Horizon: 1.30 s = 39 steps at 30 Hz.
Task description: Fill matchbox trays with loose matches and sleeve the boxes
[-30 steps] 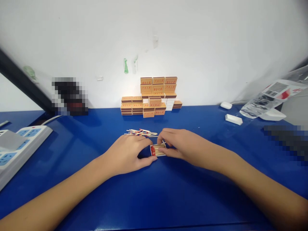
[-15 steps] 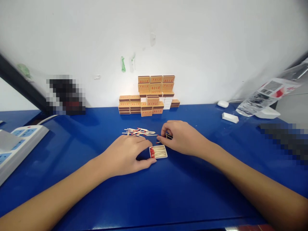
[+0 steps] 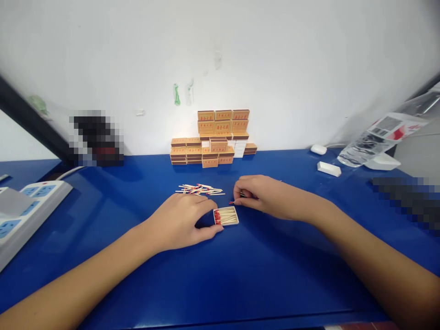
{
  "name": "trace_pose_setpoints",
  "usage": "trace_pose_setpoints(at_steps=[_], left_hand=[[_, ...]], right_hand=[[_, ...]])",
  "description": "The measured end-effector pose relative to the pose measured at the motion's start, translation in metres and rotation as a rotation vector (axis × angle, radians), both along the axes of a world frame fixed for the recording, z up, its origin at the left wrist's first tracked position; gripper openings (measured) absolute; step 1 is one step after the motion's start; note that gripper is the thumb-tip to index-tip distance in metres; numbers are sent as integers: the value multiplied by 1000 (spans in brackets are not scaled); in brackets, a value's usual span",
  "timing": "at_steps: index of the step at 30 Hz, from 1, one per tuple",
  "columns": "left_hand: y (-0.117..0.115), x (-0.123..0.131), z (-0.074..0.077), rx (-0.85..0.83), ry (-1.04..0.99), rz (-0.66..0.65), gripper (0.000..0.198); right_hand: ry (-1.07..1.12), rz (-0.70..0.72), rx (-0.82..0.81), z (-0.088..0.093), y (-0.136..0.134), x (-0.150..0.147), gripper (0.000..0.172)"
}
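Note:
My left hand (image 3: 187, 220) grips the left end of a small white matchbox tray (image 3: 238, 217) between thumb and forefinger. Matches (image 3: 227, 215) lie side by side in the tray, their red heads to the left. Just beyond the tray's right end, my right hand (image 3: 259, 195) pinches matches (image 3: 231, 202); red heads poke out at the fingertips, and most of the sticks are hidden by the fingers. A loose pile of matches (image 3: 199, 189) lies on the blue table (image 3: 220, 279) behind my left hand.
Stacked orange matchboxes (image 3: 222, 127) stand against the white wall. A power strip (image 3: 37, 201) lies at the left. At the right are a white box (image 3: 329, 168), a white rounded object (image 3: 318, 149), a clear plastic bottle (image 3: 364, 142) and a blurred dark object (image 3: 405, 197).
My right hand has shifted slightly right, away from the pile, with the match heads moving along at its fingertips. My left hand keeps its grip on the tray.

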State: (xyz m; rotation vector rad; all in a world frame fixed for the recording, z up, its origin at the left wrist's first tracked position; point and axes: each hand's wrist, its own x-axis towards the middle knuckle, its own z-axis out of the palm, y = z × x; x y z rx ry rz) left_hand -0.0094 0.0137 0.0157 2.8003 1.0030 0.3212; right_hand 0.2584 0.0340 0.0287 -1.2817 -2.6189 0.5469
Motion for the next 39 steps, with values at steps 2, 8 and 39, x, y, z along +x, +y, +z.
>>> trace_pose_setpoints(at_steps=[2, 8, 39], left_hand=[[0, 0, -1, 7, 1, -1, 30], [1, 0, -1, 11, 9, 6, 30], [2, -1, 2, 48, 5, 4, 26]], right_hand=[[2, -5, -11, -1, 2, 1, 15], [-10, -8, -10, -6, 4, -1, 21], [126, 76, 16, 6, -17, -22, 14]])
